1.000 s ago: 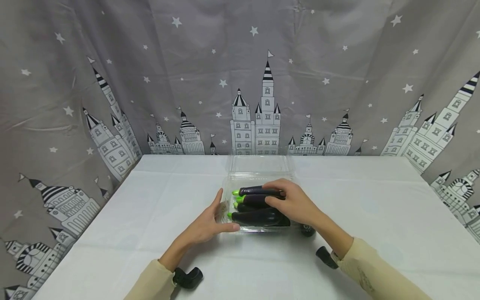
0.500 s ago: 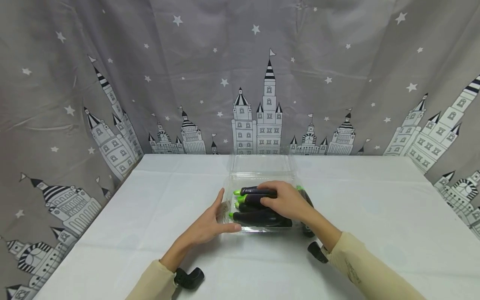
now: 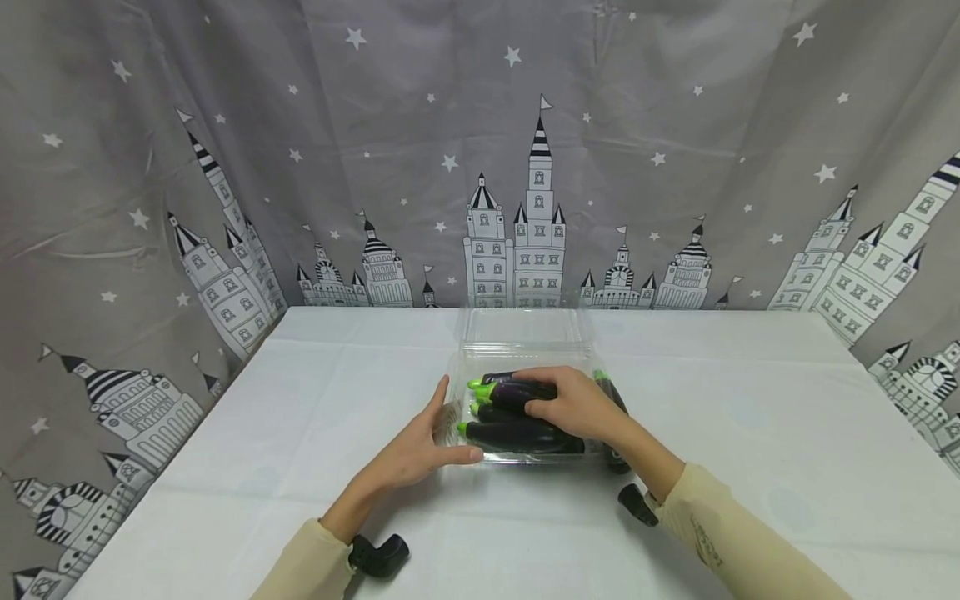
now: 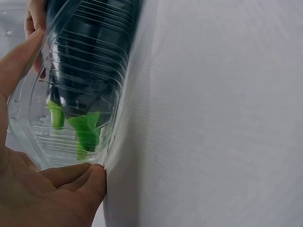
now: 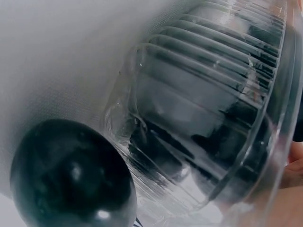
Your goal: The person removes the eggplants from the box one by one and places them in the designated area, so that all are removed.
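Observation:
A clear plastic clamshell container (image 3: pixel 525 457) lies with its lid folded back, several dark eggplants side by side in its tray. My left hand (image 3: pixel 422 440) holds the container's left end, thumb at the front corner; in the left wrist view, bent fingertips (image 4: pixel 97 177) touch the ribbed plastic near the green stems (image 4: pixel 87 130). Over the tray, my right hand (image 3: pixel 576 404) grips one eggplant (image 3: pixel 517 392) from above, partly hiding it. That eggplant overlaps the rearmost one (image 3: pixel 497 377). The front eggplant (image 3: pixel 517 436) runs along the near wall.
Another eggplant (image 3: pixel 617 461) lies outside the container on its right, partly under my right forearm; its rounded end (image 5: pixel 71 175) looms large in the right wrist view. White cloth covers the table (image 3: pixel 360 358). A grey curtain (image 3: pixel 375 100) printed with castles hangs behind.
My right hand shifted left off the rearmost eggplant's right part, and now has lifted the second eggplant slightly back over the rearmost one. The left hand stayed at the container.

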`<state>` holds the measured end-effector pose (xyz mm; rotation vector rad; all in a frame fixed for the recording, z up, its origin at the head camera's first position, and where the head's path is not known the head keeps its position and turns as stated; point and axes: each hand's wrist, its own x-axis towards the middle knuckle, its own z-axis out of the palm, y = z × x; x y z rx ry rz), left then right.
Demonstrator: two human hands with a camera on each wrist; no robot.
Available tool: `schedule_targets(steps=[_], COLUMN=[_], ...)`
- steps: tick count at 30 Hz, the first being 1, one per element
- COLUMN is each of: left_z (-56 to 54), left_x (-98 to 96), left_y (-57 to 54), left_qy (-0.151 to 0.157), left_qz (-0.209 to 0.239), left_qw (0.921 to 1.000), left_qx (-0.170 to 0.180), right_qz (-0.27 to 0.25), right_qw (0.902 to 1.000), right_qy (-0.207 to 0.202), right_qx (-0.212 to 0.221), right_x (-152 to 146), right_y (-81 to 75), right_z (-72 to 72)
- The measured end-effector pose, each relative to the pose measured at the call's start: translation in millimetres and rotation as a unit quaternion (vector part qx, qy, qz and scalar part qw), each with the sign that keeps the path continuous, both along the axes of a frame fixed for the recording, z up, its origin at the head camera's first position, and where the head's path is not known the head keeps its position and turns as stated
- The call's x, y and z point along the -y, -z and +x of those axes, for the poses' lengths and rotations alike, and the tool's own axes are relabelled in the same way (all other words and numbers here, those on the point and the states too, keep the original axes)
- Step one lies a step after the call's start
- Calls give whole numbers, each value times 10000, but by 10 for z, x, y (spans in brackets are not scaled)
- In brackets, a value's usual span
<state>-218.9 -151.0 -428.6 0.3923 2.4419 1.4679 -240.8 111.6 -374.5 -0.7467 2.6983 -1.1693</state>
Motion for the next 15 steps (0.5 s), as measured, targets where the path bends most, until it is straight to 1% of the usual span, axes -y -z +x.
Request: schedule_targets(steps=[6, 15], left_z=[1, -3], left_x=[2, 8], left_y=[-6, 9], left_qy=[-21, 47], left_qz=[17, 116], left_qw=[10000, 9999], left_qx=[-13, 9], right_qz=[20, 71], right_qw=[10000, 9999], right_qy=[-6, -31], right_qx=[88, 123], right_x=[-1, -22], right_y=[14, 23], right_z=[-20, -7])
